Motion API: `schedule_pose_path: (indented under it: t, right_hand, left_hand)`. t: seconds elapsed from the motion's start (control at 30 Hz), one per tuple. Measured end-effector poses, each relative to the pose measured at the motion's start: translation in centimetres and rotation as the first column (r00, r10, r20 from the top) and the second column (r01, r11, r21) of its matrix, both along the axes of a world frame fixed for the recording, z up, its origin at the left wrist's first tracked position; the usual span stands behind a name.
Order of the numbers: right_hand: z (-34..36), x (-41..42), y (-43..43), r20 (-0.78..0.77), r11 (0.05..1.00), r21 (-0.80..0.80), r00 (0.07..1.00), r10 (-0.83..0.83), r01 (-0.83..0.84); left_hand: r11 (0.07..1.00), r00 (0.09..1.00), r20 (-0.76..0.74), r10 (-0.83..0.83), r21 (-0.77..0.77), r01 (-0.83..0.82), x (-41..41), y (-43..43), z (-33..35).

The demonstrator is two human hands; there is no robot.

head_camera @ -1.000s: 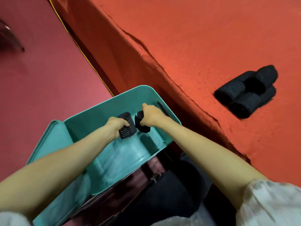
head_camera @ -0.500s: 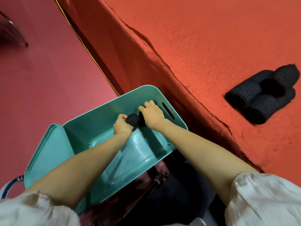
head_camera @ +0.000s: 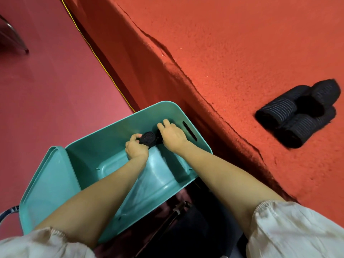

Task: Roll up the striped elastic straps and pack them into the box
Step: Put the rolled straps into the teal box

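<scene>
Though half-hidden by hands [head_camera: 136, 149], rolled straps [head_camera: 148, 139]

The right hand [head_camera: 172, 135] hides most of a black rolled elastic strap [head_camera: 159, 139] in the teal plastic box [head_camera: 111, 138], its grip unseen.

A thin yellow line [head_camera: 104, 66] crosses the pink floor [head_camera: 46, 94] beside the red cloth-covered table [head_camera: 242, 43]. A metal leg [head_camera: 17, 40] shows top left

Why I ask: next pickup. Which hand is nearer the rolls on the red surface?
Right: the right hand, in the box, lies left of the rolls; the left hand lies farther left.
</scene>
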State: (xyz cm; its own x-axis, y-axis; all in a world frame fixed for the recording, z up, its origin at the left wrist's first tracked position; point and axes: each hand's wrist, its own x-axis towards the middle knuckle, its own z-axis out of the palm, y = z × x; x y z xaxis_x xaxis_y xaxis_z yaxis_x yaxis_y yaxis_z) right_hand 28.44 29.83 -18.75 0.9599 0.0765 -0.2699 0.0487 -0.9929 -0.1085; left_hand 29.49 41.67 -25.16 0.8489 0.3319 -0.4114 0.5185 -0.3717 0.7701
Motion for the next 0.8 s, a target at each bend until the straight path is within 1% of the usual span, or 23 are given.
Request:
schedule_pose_path:
  t: [0.13,0.4,0.57,0.63,0.73,0.8]
  right_hand:
    - [0.5,0.6,0.3,-0.033,1.0,0.021,0.999,-0.014,0.014]
    - [1.4,0.1,-0.3,-0.125,0.995,0.075,0.991,-0.051,0.061]
    - [1.9,-0.3,-0.8,-0.142,0.997,0.071,0.99,0.019,-0.009]
    - [2.2,-0.8,-1.1,-0.136,0.997,0.077,0.99,0.039,-0.029]
    - [3.6,-2.0,-1.7,-0.094,0.99,0.135,0.994,0.047,-0.034]
    - [5.2,-3.5,-2.5,-0.024,0.983,0.181,0.999,0.049,-0.044]
  left_hand:
    - [1.0,0.999,-0.034,-0.029,-0.006,0.029,0.3,0.0,0.5]
    - [1.0,0.997,-0.08,-0.002,0.007,0.003,-0.1,0.1,1.2]
    - [0.999,0.991,-0.123,-0.047,-0.011,0.046,-0.4,0.5,2.5]
    - [0.999,0.99,-0.134,-0.048,-0.009,0.047,-0.9,0.5,3.6]
    - [1.0,0.983,-0.183,-0.02,0.019,0.024,-2.2,0.0,6.7]
    - [0.997,0.98,-0.183,-0.074,-0.018,0.072,-3.5,-0.6,8.9]
